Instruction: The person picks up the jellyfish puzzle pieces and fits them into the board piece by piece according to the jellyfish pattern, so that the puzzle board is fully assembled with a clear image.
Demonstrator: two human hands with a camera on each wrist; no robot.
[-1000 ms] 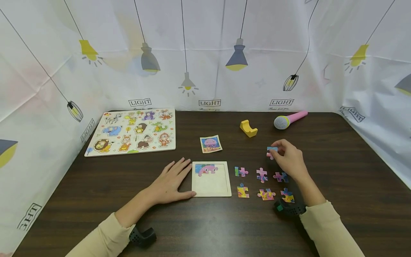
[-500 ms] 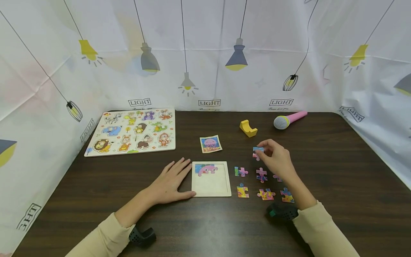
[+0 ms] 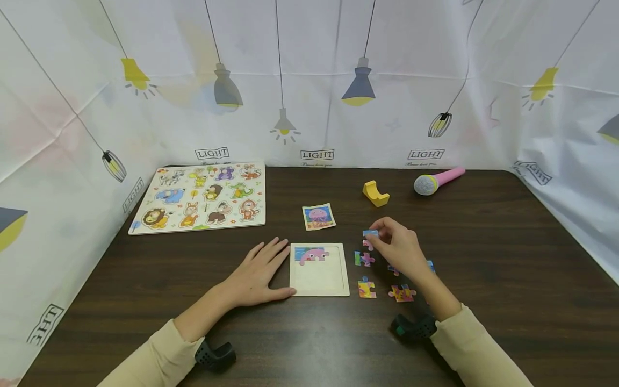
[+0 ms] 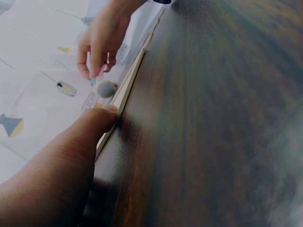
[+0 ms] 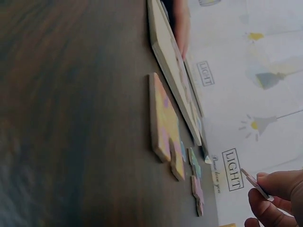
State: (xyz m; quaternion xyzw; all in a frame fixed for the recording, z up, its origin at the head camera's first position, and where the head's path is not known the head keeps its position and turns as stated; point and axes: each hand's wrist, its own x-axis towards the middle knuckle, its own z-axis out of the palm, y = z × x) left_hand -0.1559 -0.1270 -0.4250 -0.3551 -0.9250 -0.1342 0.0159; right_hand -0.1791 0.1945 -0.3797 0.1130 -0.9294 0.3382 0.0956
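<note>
My right hand point(image 3: 398, 248) pinches a blue-and-pink jigsaw piece point(image 3: 369, 234) between thumb and fingers, held above the table right of the puzzle tray. In the right wrist view that jigsaw piece point(image 5: 256, 184) shows edge-on at the fingertips. My left hand point(image 3: 258, 276) lies spread on the table, its thumb and fingers touching the left edge of the pale square puzzle tray point(image 3: 319, 282). Joined pieces with a pink animal point(image 3: 314, 255) fill the tray's upper left. Loose jigsaw pieces, among them a yellow one point(image 3: 366, 289) and a green-and-pink one point(image 3: 365, 258), lie to its right; some are partly hidden under my right hand.
A small jellyfish picture card point(image 3: 318, 216) lies behind the tray. An animal puzzle board point(image 3: 203, 199) sits at the back left. Toward the back right are a yellow curved block point(image 3: 375, 194) and a pink toy microphone point(image 3: 437, 181). A printed curtain point(image 3: 309, 80) stands behind the table.
My right hand has carried the jigsaw piece leftward over the loose pieces, closer to the tray. My left hand has stayed in place at the tray's left edge.
</note>
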